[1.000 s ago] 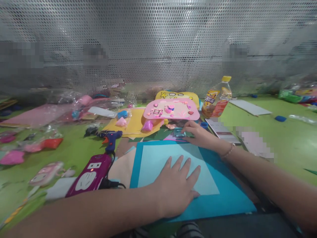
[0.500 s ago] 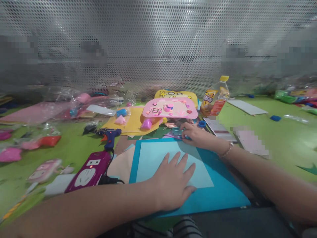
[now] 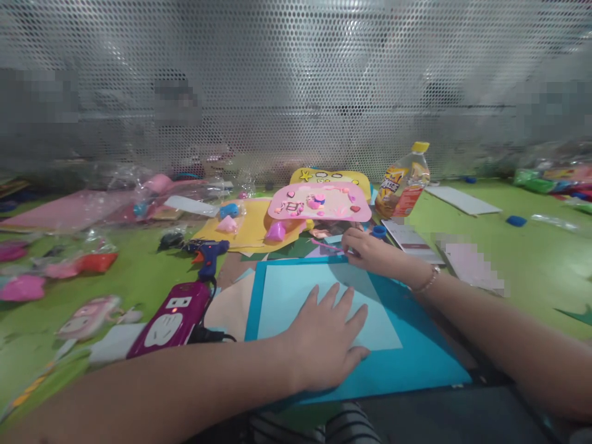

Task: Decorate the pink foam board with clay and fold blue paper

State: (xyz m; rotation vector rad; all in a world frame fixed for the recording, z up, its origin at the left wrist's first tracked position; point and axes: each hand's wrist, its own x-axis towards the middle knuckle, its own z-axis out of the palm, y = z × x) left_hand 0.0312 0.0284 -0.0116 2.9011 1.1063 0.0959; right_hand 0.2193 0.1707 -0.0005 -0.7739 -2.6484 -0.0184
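Note:
My left hand [image 3: 326, 342] lies flat with fingers spread on a pale blue sheet [image 3: 287, 302], which rests on a larger bright blue sheet [image 3: 416, 345]. Just beyond the sheets' far edge, my right hand [image 3: 370, 251] is closed, its fingers curled around the end of a thin pink-purple stick [image 3: 327, 245]. The stick points left; its held end is hidden by the fingers. Close to that hand are a round blue lid [image 3: 378, 230] and scraps of paper [image 3: 333, 239].
A glue gun [image 3: 210, 256] and a purple power strip [image 3: 173, 317] with cables sit to the left. Beyond my hands are a decorated pink board [image 3: 300, 213] and a tilted plastic bottle [image 3: 401, 188]. A phone-like slab [image 3: 411, 242] lies at right. A perforated metal panel [image 3: 296, 80] rises behind.
My right hand has shifted slightly right, and its fingers have curled in around the pink-purple stick, which now slants differently. My left hand stays flat on the pale sheet.

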